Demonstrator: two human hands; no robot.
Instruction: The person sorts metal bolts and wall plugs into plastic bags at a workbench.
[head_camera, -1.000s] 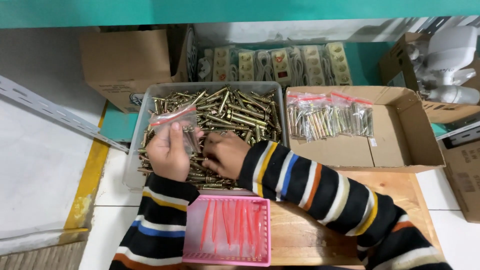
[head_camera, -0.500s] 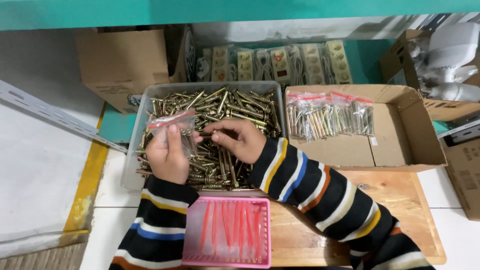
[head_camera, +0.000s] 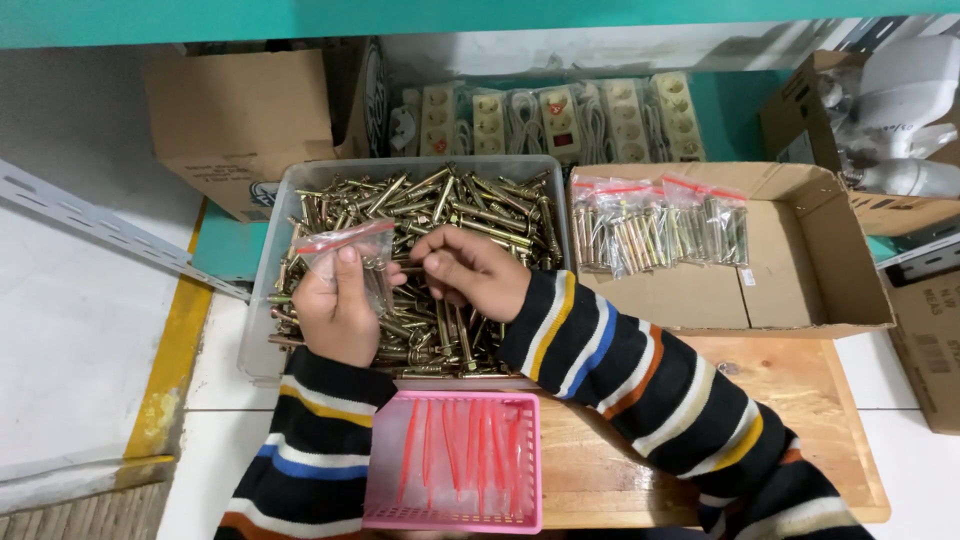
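- Wooden counter (head_camera: 800, 400): one, carrying the open cardboard box (head_camera: 790, 290) at the right and the bin in front of the person.
- Cardboard boxes: four in view; one open at the right, one behind the bin at the left, two partly cut off at the right edge.
- Grey plastic bin (head_camera: 262, 300): one, heaped with brass-coloured anchor bolts (head_camera: 480, 215); too many and too tangled to count.
- Pink slotted basket (head_camera: 455, 465): one, near edge of the counter, holding red strips; count unclear.
- Filled bags (head_camera: 660, 225): a row standing in the open box, roughly five or six; edges overlap, exact count not possible.
- Power strips (head_camera: 560, 115): about five white ones against the back wall.
- Left hand (head_camera: 335, 305): fingers closed on a small clear bag (head_camera: 345, 255) with a red strip, held up over the bin's left side.
- Right hand (head_camera: 470, 270): a second ago it lay low in the heap; now raised beside the bag mouth, fingers pinched on what appears to be one bolt. Judged: one more bolt is going into the bag.
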